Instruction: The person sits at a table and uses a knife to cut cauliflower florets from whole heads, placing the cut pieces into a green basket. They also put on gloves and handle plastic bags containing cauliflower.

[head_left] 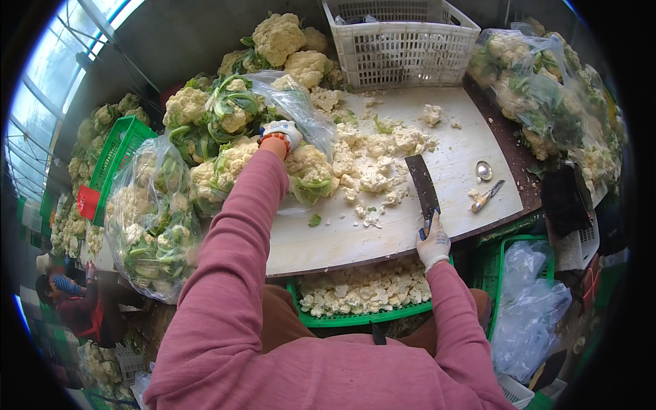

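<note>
My left hand (281,134), in a white and blue glove with a red beaded band at the wrist, reaches into a heap of whole cauliflowers (234,105) at the left of the white cutting board (328,251). Its fingers are partly hidden, so its grip does not show. Beside it lies a clear plastic bag (297,102). My gloved right hand (433,242) grips the handle of a long dark-bladed knife (423,184) near the board's front edge. The blade points away from me, beside cut cauliflower pieces (376,177).
A white plastic crate (405,54) stands behind the board. At right lie a small knife (487,197) and a metal cup (483,170). Florets fill a green basket (366,292) below the edge. Bagged cauliflowers flank me (154,220). Another person (84,307) works at far left.
</note>
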